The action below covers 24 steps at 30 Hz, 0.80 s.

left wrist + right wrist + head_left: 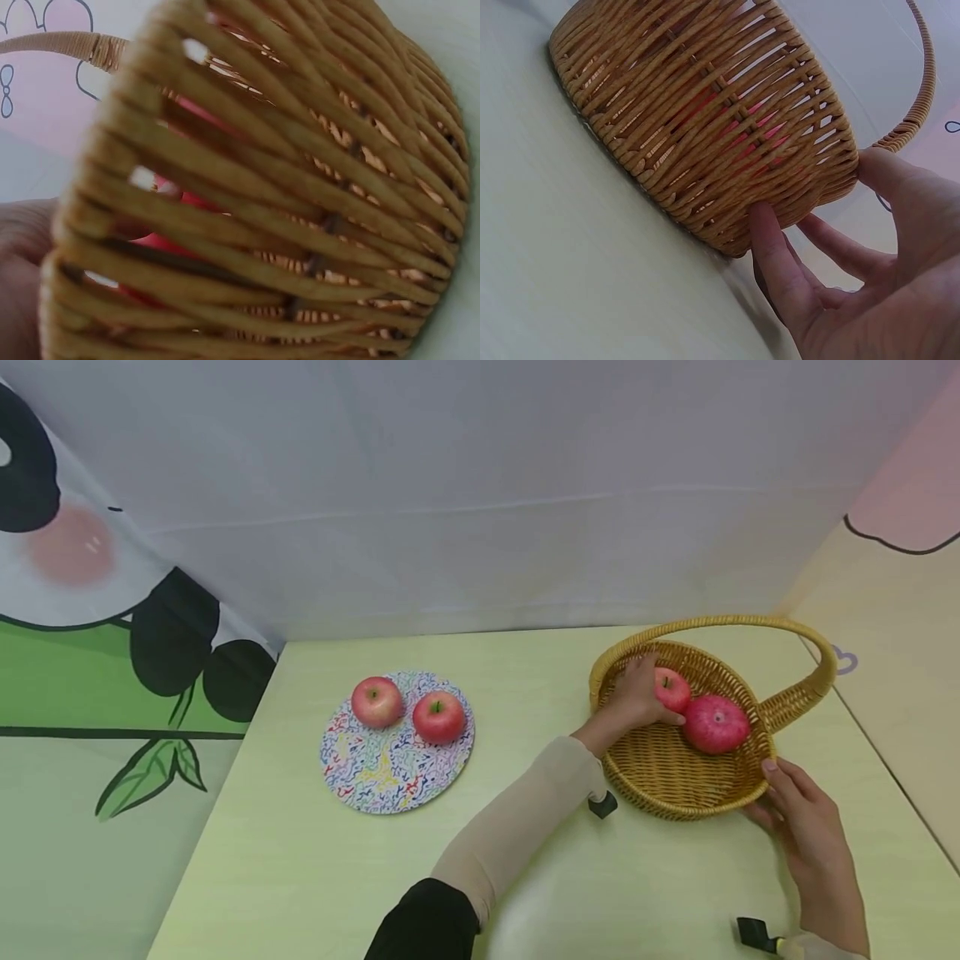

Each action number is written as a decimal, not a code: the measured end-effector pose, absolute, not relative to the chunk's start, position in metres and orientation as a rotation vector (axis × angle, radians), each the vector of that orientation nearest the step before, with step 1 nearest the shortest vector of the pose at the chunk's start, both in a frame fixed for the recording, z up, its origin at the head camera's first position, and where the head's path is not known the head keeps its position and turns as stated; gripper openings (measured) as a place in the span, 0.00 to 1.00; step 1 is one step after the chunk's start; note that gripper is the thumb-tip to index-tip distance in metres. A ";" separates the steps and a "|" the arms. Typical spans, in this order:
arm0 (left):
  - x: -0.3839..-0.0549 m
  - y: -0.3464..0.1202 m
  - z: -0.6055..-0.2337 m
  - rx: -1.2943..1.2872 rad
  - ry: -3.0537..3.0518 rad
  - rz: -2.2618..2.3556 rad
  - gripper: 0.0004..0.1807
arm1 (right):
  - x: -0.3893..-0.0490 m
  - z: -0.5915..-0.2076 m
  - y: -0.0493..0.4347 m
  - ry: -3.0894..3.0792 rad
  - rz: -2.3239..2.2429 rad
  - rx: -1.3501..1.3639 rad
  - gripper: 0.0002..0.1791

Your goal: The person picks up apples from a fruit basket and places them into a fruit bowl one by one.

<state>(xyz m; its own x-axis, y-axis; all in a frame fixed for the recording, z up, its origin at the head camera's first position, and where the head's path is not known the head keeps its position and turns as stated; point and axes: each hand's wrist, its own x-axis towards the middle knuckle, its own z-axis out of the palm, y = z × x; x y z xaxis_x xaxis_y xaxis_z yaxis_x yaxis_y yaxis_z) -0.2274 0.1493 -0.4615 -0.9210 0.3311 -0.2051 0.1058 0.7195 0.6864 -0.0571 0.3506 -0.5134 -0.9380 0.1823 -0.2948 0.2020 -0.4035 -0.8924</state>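
A wicker basket (pixel 667 781) stands at the right of the table, its tall handle (pixel 720 622) arching over the far side. Inside it lie a red apple (pixel 672 687) and a larger, darker pink round fruit (pixel 717 725) with a pale spot. My left hand (pixel 636 697) reaches into the basket and holds the apple between thumb and fingers. At the near right, my right hand (pixel 808 822) grips the basket's side, thumb on the rim and fingers against the outer wall (pixel 705 127). In the left wrist view, the woven wall (pixel 262 180) hides most of that hand.
To the left lies a round, colourfully speckled plate (pixel 375 789) bearing a pale red apple (pixel 377 702) and a redder apple (pixel 438 717). A grey-white cloth (pixel 487 560) rises behind the pale table (pixel 300 877). Printed panels stand at both sides.
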 end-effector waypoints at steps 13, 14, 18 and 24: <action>-0.228 0.148 -0.469 0.393 2.631 1.030 0.54 | -0.058 -0.512 0.350 1.726 -2.568 0.512 0.11; -0.229 0.148 -0.469 0.393 2.633 1.033 0.53 | -0.058 -0.512 0.350 1.726 -2.565 0.515 0.11; -0.229 0.148 -0.470 0.401 2.631 1.074 0.50 | -0.058 -0.512 0.350 1.726 -2.563 0.521 0.10; -0.228 0.148 -0.471 0.384 2.602 1.151 0.49 | -0.057 -0.513 0.351 1.709 -2.563 0.545 0.10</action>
